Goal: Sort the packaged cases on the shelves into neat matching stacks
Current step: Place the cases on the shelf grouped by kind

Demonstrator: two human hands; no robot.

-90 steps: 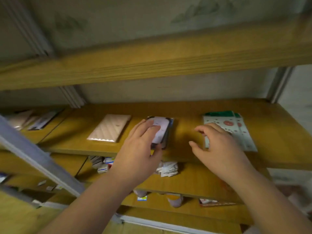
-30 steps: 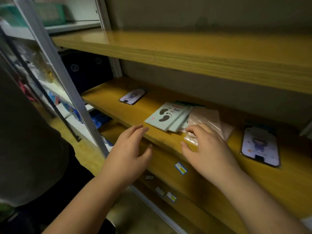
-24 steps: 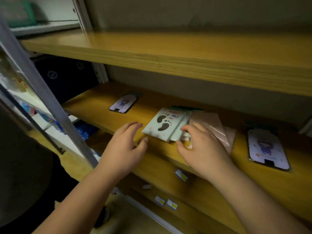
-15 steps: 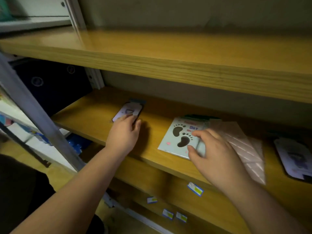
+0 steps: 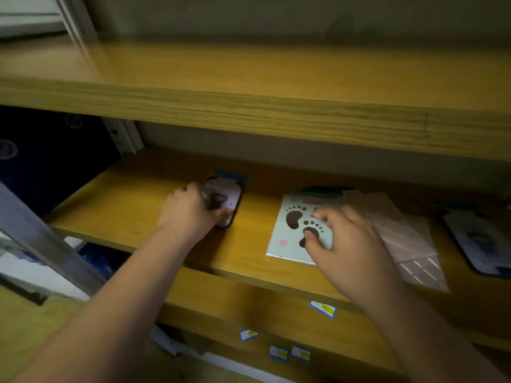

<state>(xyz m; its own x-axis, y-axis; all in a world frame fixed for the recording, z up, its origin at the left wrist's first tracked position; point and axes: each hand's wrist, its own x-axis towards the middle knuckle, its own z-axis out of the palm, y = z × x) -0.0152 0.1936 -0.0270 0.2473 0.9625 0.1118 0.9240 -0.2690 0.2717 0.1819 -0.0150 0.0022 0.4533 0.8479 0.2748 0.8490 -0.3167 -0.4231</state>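
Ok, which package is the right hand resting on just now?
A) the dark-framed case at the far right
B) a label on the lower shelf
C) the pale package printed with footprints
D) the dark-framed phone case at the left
C: the right hand lies on the footprint package, its fingertips over the printed feet, while the left hand holds the dark-framed case.

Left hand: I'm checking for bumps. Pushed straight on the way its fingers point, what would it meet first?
The left hand already grips the phone case. Beyond that, likely just bare shelf until the back wall, though depth is unclear.
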